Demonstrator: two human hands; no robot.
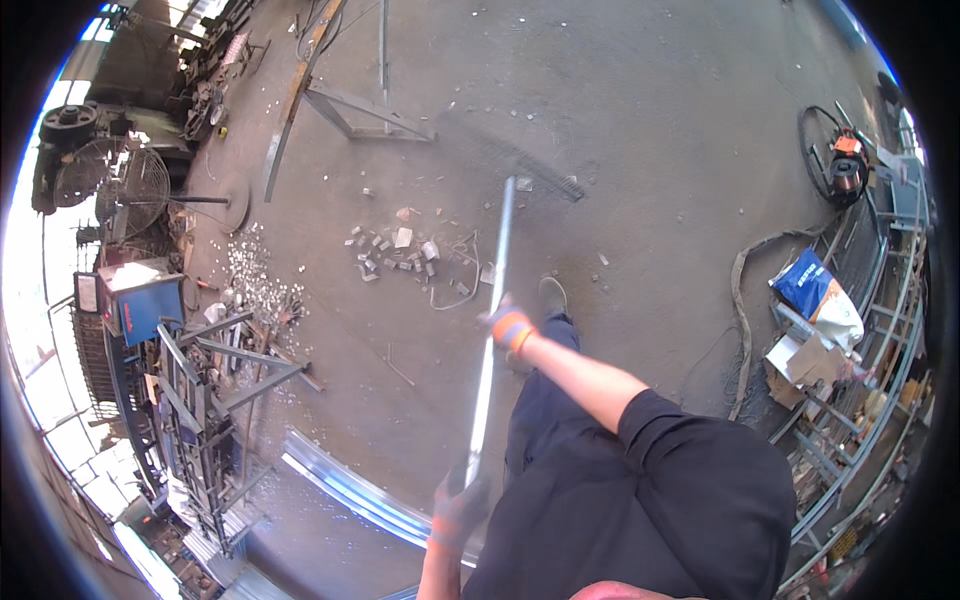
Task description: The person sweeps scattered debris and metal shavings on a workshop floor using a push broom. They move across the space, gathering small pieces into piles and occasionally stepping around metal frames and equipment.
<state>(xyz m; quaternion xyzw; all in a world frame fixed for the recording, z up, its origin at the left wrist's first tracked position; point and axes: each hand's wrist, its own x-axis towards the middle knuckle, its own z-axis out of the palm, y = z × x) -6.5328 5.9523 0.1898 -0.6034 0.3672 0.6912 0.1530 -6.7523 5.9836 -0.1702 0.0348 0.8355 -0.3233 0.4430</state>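
Observation:
A long, shiny metal tube (488,375) slants across the middle, its far end above the floor. My right hand (510,327), in a grey and orange glove, is closed round it about halfway along. Close to my body, my left hand (461,510), gloved alike and slightly blurred, is closed round the near end. Several more shiny metal lengths (350,492) lie on the floor to the left of my left hand. Beyond my right hand, one of my shoes (552,296) shows on the concrete.
Small cut metal pieces (405,255) and pale scraps litter the floor ahead. Left stand a caged fan (125,190), a blue box-shaped machine (145,305) and dark steel frames (215,385). Right are a cable (740,300), a wire spool (846,175), a blue-and-white sack (815,290) and metal racking (850,450).

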